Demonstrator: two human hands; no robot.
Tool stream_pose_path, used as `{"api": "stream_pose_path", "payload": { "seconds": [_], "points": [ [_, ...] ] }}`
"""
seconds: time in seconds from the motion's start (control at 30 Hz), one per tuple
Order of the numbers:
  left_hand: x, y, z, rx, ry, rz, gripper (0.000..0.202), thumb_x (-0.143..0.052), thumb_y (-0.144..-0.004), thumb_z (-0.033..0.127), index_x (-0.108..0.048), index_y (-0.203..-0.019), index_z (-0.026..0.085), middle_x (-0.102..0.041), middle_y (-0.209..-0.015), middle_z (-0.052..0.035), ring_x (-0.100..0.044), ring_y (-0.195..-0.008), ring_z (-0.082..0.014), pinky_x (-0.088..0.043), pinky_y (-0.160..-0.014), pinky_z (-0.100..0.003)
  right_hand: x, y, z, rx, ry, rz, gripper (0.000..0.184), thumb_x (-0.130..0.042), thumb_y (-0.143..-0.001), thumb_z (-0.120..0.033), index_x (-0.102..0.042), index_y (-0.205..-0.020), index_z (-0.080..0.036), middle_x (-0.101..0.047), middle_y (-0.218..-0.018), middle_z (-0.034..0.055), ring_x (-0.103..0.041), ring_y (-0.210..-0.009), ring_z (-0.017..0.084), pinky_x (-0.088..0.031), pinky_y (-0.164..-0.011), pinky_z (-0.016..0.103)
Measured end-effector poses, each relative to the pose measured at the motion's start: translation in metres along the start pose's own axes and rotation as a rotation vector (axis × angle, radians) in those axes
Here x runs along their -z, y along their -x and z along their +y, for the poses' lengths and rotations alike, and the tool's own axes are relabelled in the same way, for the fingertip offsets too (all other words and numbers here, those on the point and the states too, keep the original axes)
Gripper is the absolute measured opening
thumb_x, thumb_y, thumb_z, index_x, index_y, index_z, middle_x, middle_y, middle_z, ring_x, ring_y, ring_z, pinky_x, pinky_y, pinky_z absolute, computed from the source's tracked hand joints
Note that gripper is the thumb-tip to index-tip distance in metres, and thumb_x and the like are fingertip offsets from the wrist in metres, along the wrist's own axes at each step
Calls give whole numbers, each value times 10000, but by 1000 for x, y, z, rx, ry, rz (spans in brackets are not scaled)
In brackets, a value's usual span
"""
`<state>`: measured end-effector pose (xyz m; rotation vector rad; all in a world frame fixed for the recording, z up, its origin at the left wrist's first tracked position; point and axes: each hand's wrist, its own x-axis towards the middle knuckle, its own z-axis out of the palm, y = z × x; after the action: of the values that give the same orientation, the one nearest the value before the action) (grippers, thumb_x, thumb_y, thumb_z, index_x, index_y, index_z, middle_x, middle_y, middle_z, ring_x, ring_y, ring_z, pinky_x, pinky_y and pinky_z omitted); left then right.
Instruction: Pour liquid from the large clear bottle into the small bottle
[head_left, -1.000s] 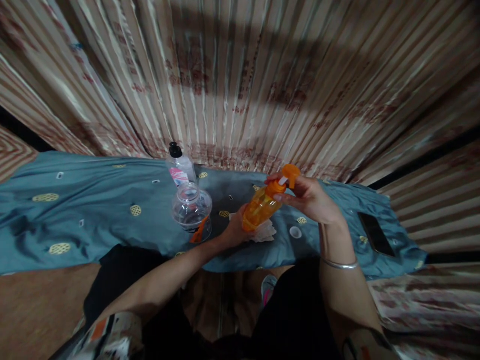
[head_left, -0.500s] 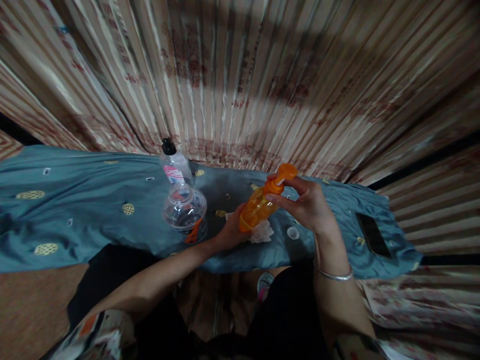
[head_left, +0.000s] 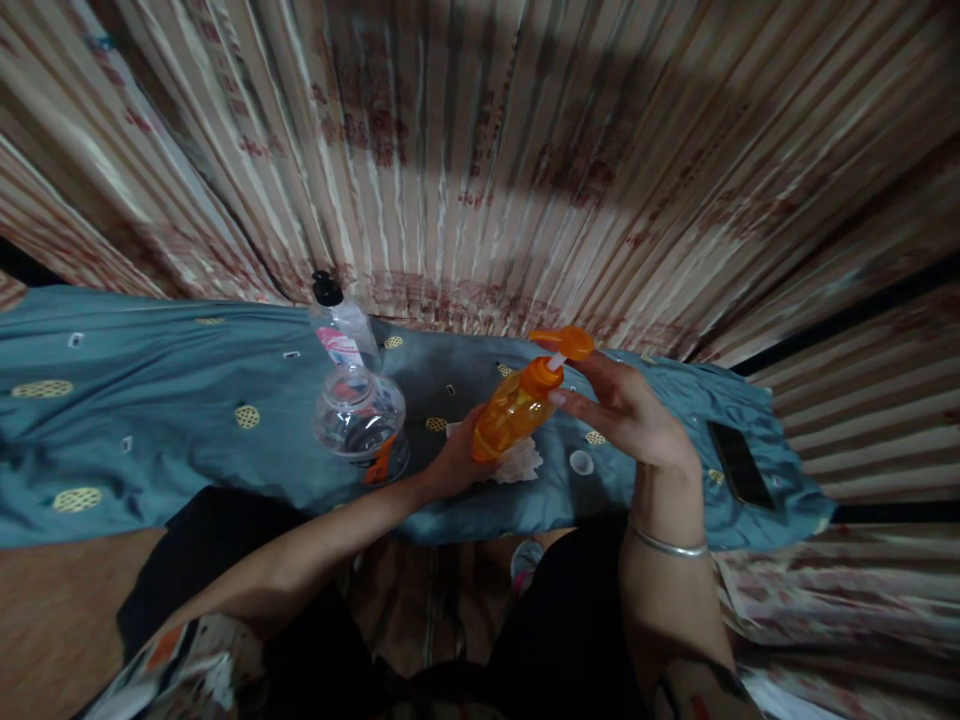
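An orange pump bottle (head_left: 512,415) is held tilted above a table covered with a blue cloth (head_left: 187,420). My left hand (head_left: 450,462) is wrapped round the bottle's base. My right hand (head_left: 626,410) pinches the neck just under the orange pump head (head_left: 564,343), which stands raised on its white stem. A crumpled white tissue (head_left: 517,462) lies on the cloth under the bottle.
A clear round bottle (head_left: 362,422) lies on the cloth left of my hands, with a black-capped bottle (head_left: 337,325) upright behind it. A small white cap (head_left: 580,462) and a dark phone (head_left: 739,464) lie to the right. Striped curtains hang behind the table.
The pump head has turned and risen on its white stem. Both hands keep their hold on the orange bottle. The view has shifted slightly.
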<state>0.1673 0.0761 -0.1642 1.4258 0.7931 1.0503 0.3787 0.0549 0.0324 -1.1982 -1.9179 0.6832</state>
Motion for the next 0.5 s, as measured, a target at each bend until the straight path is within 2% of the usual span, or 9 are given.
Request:
{"api": "stream_pose_path", "payload": {
  "seconds": [0.1, 0.2, 0.3, 0.4, 0.5],
  "points": [
    [2, 1, 0, 31, 37, -87, 867, -974, -696, 562, -676, -1468, 305, -831, -1369, -97, -774, -1318, -426, -673, -1102, -554, 2, -2, -1, -13, 13, -21, 533, -778, -956, -715, -824, -1304, -312, -830, -1338, 92, -731, -1376, 344, -565, -1234, 528],
    [3, 2, 0, 43, 46, -108, 879, -971, -723, 534, -648, -1509, 310, -809, -1415, -96, -766, -1343, -423, -658, -1136, -570, -3, -3, -5, -21, 95, 71, 531, -841, -917, -683, -836, -1274, -290, -844, -1286, 91, -774, -1282, 363, -603, -1177, 543],
    [3, 2, 0, 55, 61, -113, 902, -964, -726, 554, -627, -1531, 324, -792, -1448, -105, -763, -1357, -419, -661, -1132, -575, -4, -2, -8, -23, 187, 139, 551, -891, -878, -656, -832, -1284, -288, -841, -1298, 91, -775, -1280, 383, -610, -1166, 554],
    [2, 1, -3, 69, 54, -104, 931, -965, -699, 604, -630, -1523, 330, -809, -1415, -98, -759, -1362, -417, -671, -1107, -553, 0, -1, -8, -1, 166, 99, 651, -929, -848, -633, -788, -1390, -301, -826, -1352, 95, -732, -1374, 384, -589, -1207, 540],
    [0, 1, -7, 57, 45, -74, 948, -965, -678, 634, -641, -1511, 321, -831, -1368, -82, -769, -1340, -420, -676, -1098, -543, 3, 0, -6, 19, 87, 8, 587, -858, -923, -635, -783, -1407, -312, -825, -1356, 96, -703, -1427, 356, -549, -1258, 529]
  ]
}}
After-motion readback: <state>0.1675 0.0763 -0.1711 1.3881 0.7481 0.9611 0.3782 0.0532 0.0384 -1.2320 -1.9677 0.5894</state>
